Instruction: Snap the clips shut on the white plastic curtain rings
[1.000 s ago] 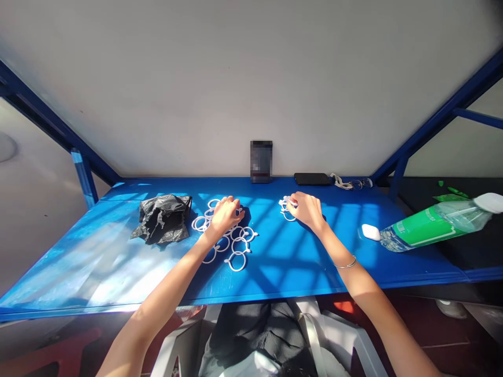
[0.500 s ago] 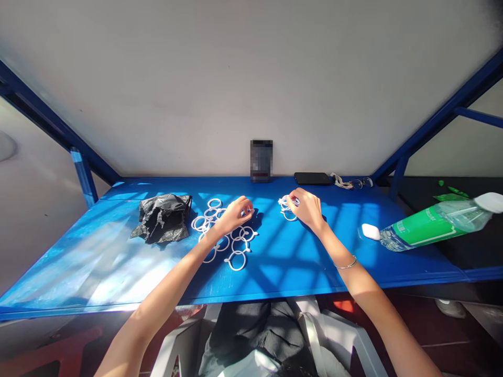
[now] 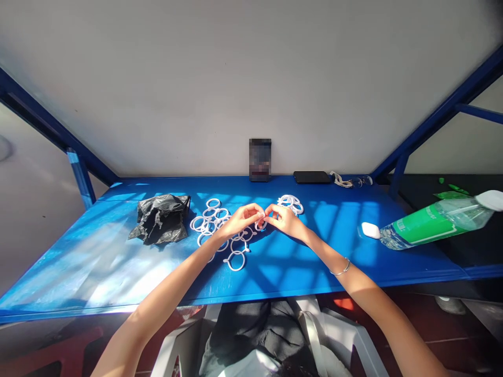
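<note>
Blue table (image 3: 118, 246) against a pale wall. One white ring (image 3: 260, 224) is pinched between the closed fingertips of the left hand (image 3: 241, 219) and right hand (image 3: 285, 219), beside the loose rings (image 3: 214, 222). A finished stack (image 3: 291, 203) lies behind.

The upright dark object (image 3: 260, 159) at the far wall is blurred. The green bottle (image 3: 436, 224) is cut off at the right edge.

Both forearms are reaching forward and converging. The left hand (image 3: 244, 218) and right hand (image 3: 283, 219) are meeting fingertip to fingertip, fingers curled in a pinch, wrists lowered.
</note>
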The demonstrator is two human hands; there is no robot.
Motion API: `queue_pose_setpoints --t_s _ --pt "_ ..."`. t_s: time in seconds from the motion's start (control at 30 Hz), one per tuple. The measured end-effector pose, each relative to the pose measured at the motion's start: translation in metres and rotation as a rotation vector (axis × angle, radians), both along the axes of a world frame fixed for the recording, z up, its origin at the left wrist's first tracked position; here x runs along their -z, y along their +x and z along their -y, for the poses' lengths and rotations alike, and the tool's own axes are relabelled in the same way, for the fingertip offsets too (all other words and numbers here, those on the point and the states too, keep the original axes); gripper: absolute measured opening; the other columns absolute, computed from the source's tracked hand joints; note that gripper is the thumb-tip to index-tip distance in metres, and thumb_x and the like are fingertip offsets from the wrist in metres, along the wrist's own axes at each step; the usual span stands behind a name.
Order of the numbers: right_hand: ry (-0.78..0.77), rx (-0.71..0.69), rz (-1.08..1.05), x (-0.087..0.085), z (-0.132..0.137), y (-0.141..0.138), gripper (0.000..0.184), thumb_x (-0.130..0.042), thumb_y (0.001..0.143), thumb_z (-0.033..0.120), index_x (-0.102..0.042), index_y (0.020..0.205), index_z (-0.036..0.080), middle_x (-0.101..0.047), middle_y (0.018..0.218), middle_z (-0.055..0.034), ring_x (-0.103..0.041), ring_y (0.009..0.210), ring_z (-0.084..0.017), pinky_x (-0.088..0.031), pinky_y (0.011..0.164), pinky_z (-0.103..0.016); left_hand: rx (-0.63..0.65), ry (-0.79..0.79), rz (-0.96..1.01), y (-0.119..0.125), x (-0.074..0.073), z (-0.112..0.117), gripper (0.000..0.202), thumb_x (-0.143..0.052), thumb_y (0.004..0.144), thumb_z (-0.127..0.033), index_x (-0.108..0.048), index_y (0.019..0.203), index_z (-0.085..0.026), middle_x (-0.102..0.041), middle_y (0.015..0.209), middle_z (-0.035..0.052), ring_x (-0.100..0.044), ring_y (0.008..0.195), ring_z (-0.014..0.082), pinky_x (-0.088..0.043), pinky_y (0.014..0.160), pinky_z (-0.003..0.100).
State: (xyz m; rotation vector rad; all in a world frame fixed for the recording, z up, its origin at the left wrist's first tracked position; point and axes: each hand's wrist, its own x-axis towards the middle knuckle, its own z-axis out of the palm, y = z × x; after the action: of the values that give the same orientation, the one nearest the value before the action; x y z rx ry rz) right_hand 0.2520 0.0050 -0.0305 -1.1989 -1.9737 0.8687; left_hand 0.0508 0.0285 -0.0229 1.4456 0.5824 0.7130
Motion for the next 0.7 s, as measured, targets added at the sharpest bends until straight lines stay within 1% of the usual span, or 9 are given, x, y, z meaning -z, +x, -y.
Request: queue_pose_setpoints --t_s 0.07,0.2,0.27,0.4,0.5,0.6,0.63,0.7 --pt "-0.053 0.006 -0.047 -0.0001 -0.0012 -0.0007 0.036 -0.061 0.087 0.057 -0.060 0.083 0.021 -0.062 0.074 -0.0005 -0.051 0.064 -0.015 -0.041 0.062 -0.029 -0.008 -0.053 0.022 0.0002 0.0001 0.0001 0.046 -0.073 0.079 -0.057 -0.057 0.092 -0.015 -0.063 0.071 0.0008 -0.060 0.068 0.0145 -0.047 0.071 0.029" --pt "-0.101 0.022 -0.119 0.0006 -0.0025 -0.0022 0.040 -0.058 0.086 0.061 -0.057 0.081 0.021 -0.062 0.077 -0.0013 -0.054 0.067 -0.016 -0.043 0.063 -0.029 -0.034 -0.132 0.044 0.0011 0.0006 0.0006 0.054 -0.080 0.073 -0.054 -0.056 0.100 -0.015 -0.063 0.068 -0.0010 -0.060 0.067 0.0140 -0.046 0.070 0.027" --pt "-0.061 0.039 -0.089 -0.0009 -0.0015 -0.0026 0.039 -0.057 0.089 0.060 -0.058 0.081 0.021 -0.062 0.076 -0.0017 -0.054 0.066 -0.016 -0.042 0.063 -0.029 -0.046 -0.149 0.045 0.0016 0.0000 0.0012 0.056 -0.081 0.071 -0.054 -0.055 0.102 -0.015 -0.064 0.069 -0.0010 -0.061 0.068 0.0141 -0.046 0.071 0.027" --pt "0.119 0.081 0.062 -0.0052 0.0035 -0.0032 0.033 -0.055 0.094 0.051 -0.060 0.082 0.020 -0.060 0.072 -0.0009 -0.047 0.059 -0.014 -0.039 0.063 -0.030 -0.083 -0.137 0.031 0.0022 -0.0011 0.0015 0.055 -0.082 0.070 -0.053 -0.054 0.100 -0.016 -0.065 0.070 -0.0009 -0.062 0.067 0.0144 -0.046 0.071 0.027" --pt "0.161 0.092 0.095 -0.0044 0.0048 -0.0033 0.029 -0.056 0.094 0.047 -0.062 0.085 0.020 -0.060 0.070 -0.0003 -0.046 0.057 -0.014 -0.038 0.062 -0.030 -0.078 -0.133 0.050 0.0024 -0.0005 0.0009 0.054 -0.083 0.070 -0.050 -0.053 0.099 -0.016 -0.065 0.069 -0.0004 -0.062 0.067 0.0151 -0.047 0.071 0.028" --pt "0.071 0.092 0.004 -0.0002 0.0012 -0.0029 0.029 -0.060 0.090 0.049 -0.061 0.086 0.021 -0.064 0.079 -0.0024 -0.049 0.061 -0.014 -0.039 0.061 -0.029 -0.075 -0.139 0.070 0.0025 0.0002 0.0004 0.052 -0.082 0.072 -0.050 -0.053 0.099 -0.016 -0.066 0.070 0.0004 -0.063 0.067 0.0152 -0.047 0.070 0.028" --pt "0.011 0.081 -0.049 0.0010 -0.0005 -0.0028 0.031 -0.062 0.087 0.051 -0.061 0.085 0.021 -0.065 0.081 -0.0029 -0.050 0.063 -0.014 -0.039 0.061 -0.029 -0.072 -0.141 0.074 0.0025 0.0003 0.0004 0.052 -0.081 0.072 -0.050 -0.053 0.099 -0.016 -0.065 0.069 0.0003 -0.063 0.067 0.0151 -0.047 0.070 0.028" --pt "-0.166 0.022 -0.175 0.0021 -0.0031 -0.0029 0.036 -0.066 0.083 0.055 -0.059 0.083 0.020 -0.065 0.079 -0.0029 -0.049 0.062 -0.014 -0.039 0.058 -0.028 -0.061 -0.155 0.089 0.0026 0.0001 0.0007 0.052 -0.081 0.072 -0.050 -0.053 0.100 -0.016 -0.063 0.068 -0.0010 -0.061 0.064 0.0147 -0.047 0.066 0.027"
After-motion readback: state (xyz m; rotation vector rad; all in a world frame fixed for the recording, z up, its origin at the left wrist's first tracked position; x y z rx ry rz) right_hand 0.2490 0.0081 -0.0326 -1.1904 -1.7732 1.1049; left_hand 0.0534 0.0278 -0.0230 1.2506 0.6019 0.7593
